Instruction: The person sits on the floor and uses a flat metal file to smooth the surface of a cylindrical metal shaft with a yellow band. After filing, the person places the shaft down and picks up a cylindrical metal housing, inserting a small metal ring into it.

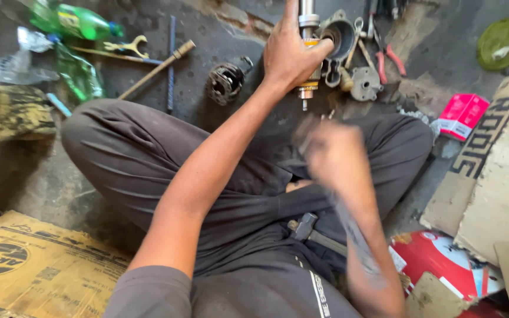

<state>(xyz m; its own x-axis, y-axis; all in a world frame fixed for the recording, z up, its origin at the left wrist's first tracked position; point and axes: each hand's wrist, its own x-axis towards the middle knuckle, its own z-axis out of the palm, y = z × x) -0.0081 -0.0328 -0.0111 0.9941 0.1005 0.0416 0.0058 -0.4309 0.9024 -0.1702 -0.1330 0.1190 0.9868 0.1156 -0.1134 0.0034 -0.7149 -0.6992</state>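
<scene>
Shiny metal shaft (pixel 307 15) at twelve o'clock; rough, grimy floor (pixel 219 29); glossy green plastic bottle (pixel 81 20) at ten; matt cardboard (pixel 502 176) at three.

2 hands are showing: left hand (pixel 290 56) at 12 o'clock, right hand (pixel 334 156) at centre. 2 green bottles (pixel 69 20) are lying at 10 o'clock, 1 pink box (pixel 463 115) at 2 o'clock, 1 red-handled pliers (pixel 387 59) at 1 o'clock.
</scene>
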